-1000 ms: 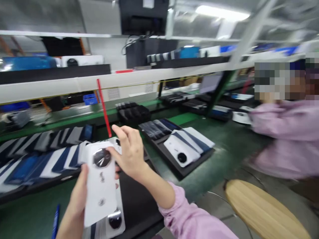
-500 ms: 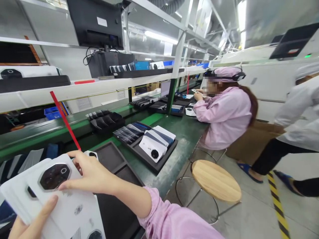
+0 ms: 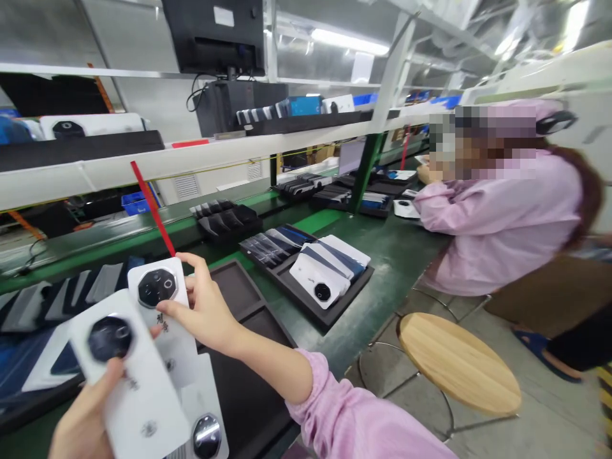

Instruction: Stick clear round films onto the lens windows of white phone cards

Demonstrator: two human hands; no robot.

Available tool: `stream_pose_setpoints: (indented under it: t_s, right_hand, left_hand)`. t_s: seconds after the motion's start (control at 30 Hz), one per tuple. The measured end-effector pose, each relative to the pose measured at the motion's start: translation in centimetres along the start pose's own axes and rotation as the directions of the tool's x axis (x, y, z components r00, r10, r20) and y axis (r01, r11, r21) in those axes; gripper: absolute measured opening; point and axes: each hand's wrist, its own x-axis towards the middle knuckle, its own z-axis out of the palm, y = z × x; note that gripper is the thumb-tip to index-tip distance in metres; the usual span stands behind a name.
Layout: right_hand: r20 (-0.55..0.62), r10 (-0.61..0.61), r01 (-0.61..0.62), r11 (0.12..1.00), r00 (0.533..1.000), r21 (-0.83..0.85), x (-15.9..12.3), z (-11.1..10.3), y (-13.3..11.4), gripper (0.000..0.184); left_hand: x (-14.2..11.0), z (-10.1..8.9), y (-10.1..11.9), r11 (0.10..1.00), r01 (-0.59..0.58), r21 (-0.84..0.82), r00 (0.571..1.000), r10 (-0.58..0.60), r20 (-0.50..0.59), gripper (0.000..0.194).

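Observation:
My left hand [image 3: 86, 417] is closed around a white phone back cover [image 3: 143, 398], its thumb pressed near the dark round camera window. My right hand [image 3: 208, 312] pinches a second white cover [image 3: 179, 328] by its upper edge, beside an octagonal camera window. This second cover stands upright, partly behind the first. Lower down, another white cover [image 3: 205, 389] shows above a dark foam tray [image 3: 248, 382]; what supports it is hidden. To the left, a tray holds several dark, grey and blue covers [image 3: 57, 293].
A black tray [image 3: 329, 319] with fanned white and dark covers lies further along the green bench [image 3: 396, 252]. Beyond it sits a co-worker in pink [image 3: 507, 217]. A wooden stool [image 3: 459, 360] stands at right. A red strip [image 3: 153, 207] slants down from the shelf [image 3: 268, 141].
The covers were overlapped in one stack between both hands; now each hand grips a separate one. My view has turned left, and the co-worker appears larger and further right.

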Motion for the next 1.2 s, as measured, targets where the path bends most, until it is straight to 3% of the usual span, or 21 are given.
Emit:
stream_pose_setpoints:
  t_s: [0.07,0.13,0.23,0.3,0.37,0.43,0.5,0.6,0.8,0.93,1.2]
  right_hand:
    - [0.009,-0.089,0.089,0.996,0.996,-0.013,-0.8,1.4,0.8,0.061]
    - [-0.099,-0.258,0.241,0.958,0.961,-0.154,-1.4,2.1,1.4,0.049]
    - [-0.202,-0.526,0.397,0.797,0.826,-0.455,-1.3,1.5,1.9,0.046]
    - [-0.108,-0.646,0.484,0.661,0.755,-0.573,-0.7,0.8,1.7,0.044]
    - [0.069,-0.728,0.583,0.484,0.682,-0.653,-0.2,0.1,1.1,0.027]
    - [0.198,-0.749,0.644,0.366,0.632,-0.671,-0.1,-0.4,0.3,0.011]
    - [0.257,-0.731,0.665,0.341,0.632,-0.665,-0.4,-0.8,-0.5,0.012]
    - [0.317,-0.670,0.671,0.367,0.671,-0.645,-0.9,-1.3,-1.3,0.012]
    - [0.417,-0.497,0.635,0.440,0.761,-0.635,-1.3,-2.5,-2.0,0.013]
    - [0.396,-0.519,0.643,0.487,0.757,-0.591,-1.5,-2.8,-2.4,0.015]
    - [0.380,-0.591,0.681,0.447,0.711,-0.580,-1.7,-2.7,-2.8,0.018]
  left_hand:
    - [-0.1,1.4,-0.5,0.996,-0.068,-0.066,0.995,0.063,-0.075,0.092]
    - [0.0,2.3,-1.0,0.982,-0.177,-0.058,0.983,0.174,-0.054,0.090]
    - [0.6,2.4,-1.5,0.961,-0.271,0.051,0.962,0.270,0.036,0.085]
    - [1.2,2.0,-1.8,0.934,-0.330,0.134,0.940,0.314,0.132,0.080]
    - [1.6,1.6,-1.8,0.874,-0.423,0.241,0.902,0.380,0.205,0.071]
    - [1.7,1.2,-1.6,0.776,-0.519,0.359,0.852,0.438,0.286,0.058]
    - [1.7,1.0,-1.3,0.678,-0.571,0.464,0.819,0.434,0.374,0.047]
    - [1.5,0.9,-0.8,0.573,-0.592,0.566,0.804,0.377,0.459,0.032]
    - [0.7,1.4,-0.5,0.428,-0.632,0.646,0.774,0.397,0.493,0.011]
    - [0.2,1.6,-0.5,0.412,-0.644,0.644,0.762,0.414,0.497,0.006]
    - [-0.2,1.3,-0.5,0.390,-0.654,0.648,0.753,0.424,0.504,0.013]
